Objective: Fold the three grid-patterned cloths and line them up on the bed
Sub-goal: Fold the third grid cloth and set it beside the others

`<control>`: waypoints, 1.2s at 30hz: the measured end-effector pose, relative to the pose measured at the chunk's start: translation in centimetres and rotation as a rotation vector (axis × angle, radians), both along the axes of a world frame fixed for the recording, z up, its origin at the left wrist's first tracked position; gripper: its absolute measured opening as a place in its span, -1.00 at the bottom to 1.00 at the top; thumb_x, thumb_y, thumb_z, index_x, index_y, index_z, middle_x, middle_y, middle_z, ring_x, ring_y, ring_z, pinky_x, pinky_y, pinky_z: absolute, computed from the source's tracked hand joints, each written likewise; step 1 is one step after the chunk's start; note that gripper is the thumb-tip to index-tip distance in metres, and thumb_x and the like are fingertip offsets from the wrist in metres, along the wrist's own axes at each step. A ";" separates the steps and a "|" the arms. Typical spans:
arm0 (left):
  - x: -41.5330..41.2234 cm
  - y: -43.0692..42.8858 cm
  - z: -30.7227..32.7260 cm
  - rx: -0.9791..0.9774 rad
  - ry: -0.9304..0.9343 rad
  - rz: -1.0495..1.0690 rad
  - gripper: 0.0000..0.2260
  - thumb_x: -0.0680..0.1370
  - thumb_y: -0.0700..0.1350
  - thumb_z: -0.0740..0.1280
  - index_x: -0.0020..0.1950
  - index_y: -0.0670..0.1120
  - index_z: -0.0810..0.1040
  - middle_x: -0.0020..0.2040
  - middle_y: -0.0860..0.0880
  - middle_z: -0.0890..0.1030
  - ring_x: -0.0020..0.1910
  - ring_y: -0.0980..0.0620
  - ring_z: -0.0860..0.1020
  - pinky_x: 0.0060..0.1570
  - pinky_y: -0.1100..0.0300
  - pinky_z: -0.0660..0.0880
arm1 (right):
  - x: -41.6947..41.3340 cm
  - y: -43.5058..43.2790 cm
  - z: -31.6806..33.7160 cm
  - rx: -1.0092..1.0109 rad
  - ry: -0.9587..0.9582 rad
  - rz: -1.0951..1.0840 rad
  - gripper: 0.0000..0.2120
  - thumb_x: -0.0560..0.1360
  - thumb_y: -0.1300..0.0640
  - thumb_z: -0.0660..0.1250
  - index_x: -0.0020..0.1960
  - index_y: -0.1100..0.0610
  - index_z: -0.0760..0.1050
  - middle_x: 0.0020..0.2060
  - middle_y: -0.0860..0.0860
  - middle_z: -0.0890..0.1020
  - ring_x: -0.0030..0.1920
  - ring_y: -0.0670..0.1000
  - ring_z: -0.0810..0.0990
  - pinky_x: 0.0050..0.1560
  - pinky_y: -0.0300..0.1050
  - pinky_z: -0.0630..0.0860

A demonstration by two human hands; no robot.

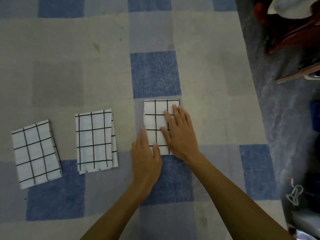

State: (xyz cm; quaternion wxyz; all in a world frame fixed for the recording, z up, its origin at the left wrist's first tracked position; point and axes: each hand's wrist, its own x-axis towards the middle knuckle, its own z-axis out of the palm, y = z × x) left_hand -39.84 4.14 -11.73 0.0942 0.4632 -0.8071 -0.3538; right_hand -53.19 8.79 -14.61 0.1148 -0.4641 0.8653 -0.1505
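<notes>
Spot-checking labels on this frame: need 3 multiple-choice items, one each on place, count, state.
1. Where does the white, black-gridded folded cloth under the hands lie relative to the other two?
A. farthest left
B. in the middle
C. farthest right

2. How many folded grid cloths lie on the blue-and-beige checked bedsheet?
A. two
B. three
C. four

3. What are the hands doing?
A. both flat, palms down, on one cloth
B. lifting a cloth by its corners
C. each resting on a different cloth

Key:
1 C: the right cloth sits right of the middle cloth and the left cloth.
2 B: three folded cloths lie in a rough row on the bedsheet.
3 A: the left hand and right hand lie open on the right cloth, gripping nothing.
</notes>
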 end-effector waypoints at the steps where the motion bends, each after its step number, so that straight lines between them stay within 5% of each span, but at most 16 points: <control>1: 0.1 -0.1 -0.1 0.010 -0.005 0.017 -0.53 0.60 -0.06 0.17 0.48 -0.14 0.19 0.30 -0.11 0.45 0.19 -0.03 0.39 0.24 0.09 0.35 | -0.1 0.1 -0.1 0.001 0.012 0.011 -0.46 0.62 -0.11 0.00 0.48 0.17 0.23 0.50 0.21 0.18 0.52 0.17 0.06 0.50 0.07 -0.06; 6: 0.7 -1.3 -0.2 -0.208 -0.069 -0.067 -0.73 0.52 -0.08 0.25 0.16 -0.17 0.51 -0.04 -0.11 0.52 -0.06 -0.02 0.40 -0.08 0.02 0.45 | -0.1 0.2 -0.2 0.029 0.037 0.036 -0.47 0.62 -0.11 0.04 0.49 0.15 0.22 0.50 0.22 0.15 0.52 0.18 0.03 0.51 0.10 -0.06; 11: 0.7 -1.9 0.1 -0.212 -0.097 -0.031 -0.55 0.49 0.00 0.27 0.33 -0.13 0.35 0.23 -0.13 0.43 0.21 -0.07 0.36 0.21 0.01 0.33 | -0.2 -0.3 0.3 -0.012 0.037 -0.006 -0.47 0.61 -0.12 0.04 0.48 0.15 0.23 0.50 0.20 0.17 0.52 0.17 0.04 0.51 0.10 -0.08; 17: -2.5 -4.4 -0.1 -0.321 -0.154 -0.369 -0.45 0.55 -0.05 0.19 0.50 -0.10 0.10 0.52 -0.17 0.10 0.48 -0.12 0.10 0.39 -0.08 0.10 | -1.0 -1.6 -0.2 0.055 0.036 -0.046 -0.41 0.61 -0.17 -0.09 0.53 0.14 0.11 0.53 0.18 0.07 0.54 0.13 -0.02 0.51 0.11 -0.11; 21: -4.0 -5.6 -0.9 -0.353 -0.230 -0.482 -0.50 0.61 -0.01 0.04 0.53 -0.09 0.05 0.54 -0.15 0.04 0.51 -0.11 0.00 0.42 -0.14 0.03 | -0.9 -1.5 -0.9 0.078 0.067 -0.033 -0.40 0.62 -0.16 -0.22 0.54 0.14 0.08 0.53 0.19 0.06 0.54 0.12 -0.03 0.51 0.09 -0.13; 25: -5.0 -6.9 -1.8 -0.320 -0.276 -0.531 -0.47 0.59 0.06 -0.13 0.53 -0.11 0.00 0.54 -0.13 0.02 0.52 -0.07 -0.05 0.45 -0.10 -0.10 | -1.0 -1.5 -0.9 0.069 0.076 -0.028 -0.45 0.62 -0.10 -0.12 0.54 0.12 0.05 0.53 0.18 0.05 0.54 0.11 -0.04 0.51 0.10 -0.13; 36: -4.3 -7.6 -3.0 -0.357 -0.341 -0.474 -0.41 0.58 0.19 -0.10 0.55 -0.04 -0.11 0.55 -0.10 -0.11 0.52 -0.02 -0.15 0.46 -0.07 -0.17 | -1.0 -1.3 0.0 0.039 -0.015 -0.062 -0.43 0.60 -0.11 -0.07 0.54 0.12 0.05 0.54 0.16 0.05 0.54 0.10 -0.05 0.52 0.07 -0.12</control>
